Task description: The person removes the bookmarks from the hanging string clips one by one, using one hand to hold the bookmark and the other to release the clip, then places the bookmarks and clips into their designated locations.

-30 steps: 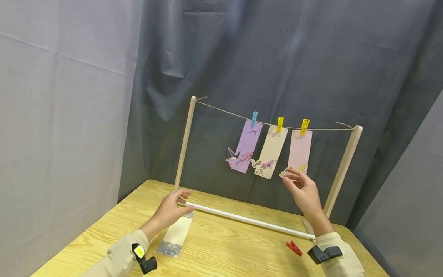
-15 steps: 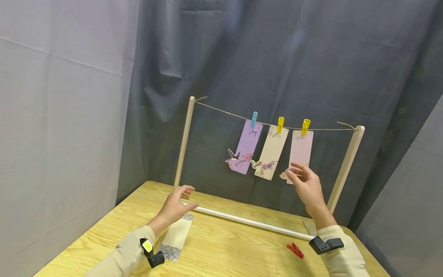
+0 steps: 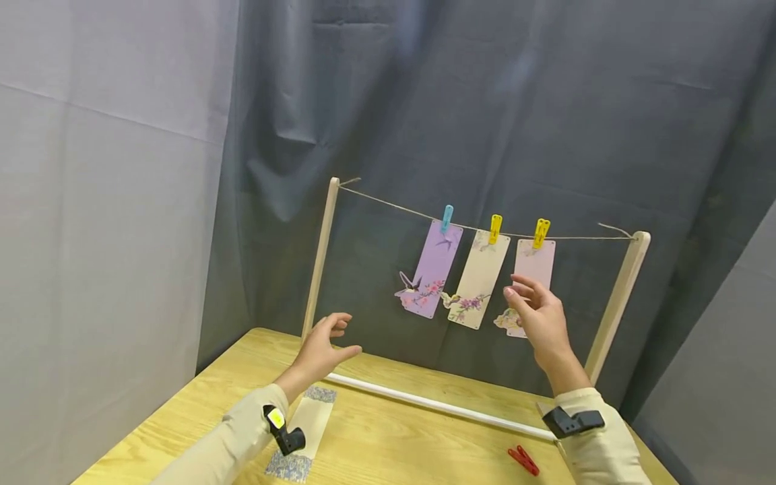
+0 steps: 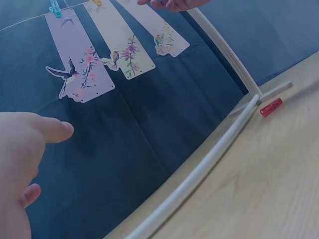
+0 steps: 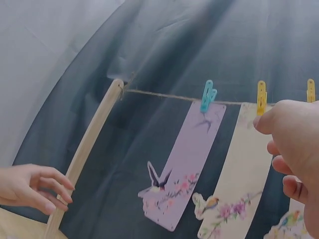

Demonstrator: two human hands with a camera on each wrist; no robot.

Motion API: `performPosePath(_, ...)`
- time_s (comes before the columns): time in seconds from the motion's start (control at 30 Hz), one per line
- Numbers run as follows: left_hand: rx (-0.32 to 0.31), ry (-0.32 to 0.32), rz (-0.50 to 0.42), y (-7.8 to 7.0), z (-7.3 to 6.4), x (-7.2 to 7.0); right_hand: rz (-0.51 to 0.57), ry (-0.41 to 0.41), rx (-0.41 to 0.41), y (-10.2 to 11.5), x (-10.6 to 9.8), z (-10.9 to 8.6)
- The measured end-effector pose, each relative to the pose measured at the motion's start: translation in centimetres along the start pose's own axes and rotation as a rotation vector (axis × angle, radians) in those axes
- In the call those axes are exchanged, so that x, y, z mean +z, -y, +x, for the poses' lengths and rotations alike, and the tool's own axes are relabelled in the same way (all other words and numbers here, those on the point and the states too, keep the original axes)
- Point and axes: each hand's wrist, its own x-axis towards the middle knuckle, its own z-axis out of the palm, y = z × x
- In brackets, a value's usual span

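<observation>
While 3 flowered pastel cards [image 3: 481, 279] hang clipped, 1 blue-edged cream card [image 3: 314, 419] and 1 red plastic clothespin [image 3: 523, 461] seem left; your left grip [image 3: 318, 350] and right grip [image 3: 541, 322] spread, empty.

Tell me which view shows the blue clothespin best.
The right wrist view: the blue clothespin appears whole and large. The head view shows it whole but smaller; the left wrist view crops its top.

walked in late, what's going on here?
Three cards hang from a string by pegs. A person's right hand is by the pink card, the left hand above the table; neither holds anything. A fourth card and a red peg lie on the table, not hung.
</observation>
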Motion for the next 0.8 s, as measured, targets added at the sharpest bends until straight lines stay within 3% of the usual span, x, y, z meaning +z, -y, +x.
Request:
performPosePath(0.23, -0.020, 0.016, -0.074, -0.6, 2.3, 1.1, 0.019, 0.035, 0.003, 1.8, 0.4, 2.0)
performPosePath(0.4, -0.043, 0.005, -0.120, -1.1, 4.1, 1.8, -0.007, 0.073, -0.040, 3.4, 1.1, 3.7)
performPosePath(0.8, -0.041, -0.004, -0.231, -2.4, 7.2, 3.3, 0.005, 0.058, -0.080, 6.7, 1.9, 7.3)
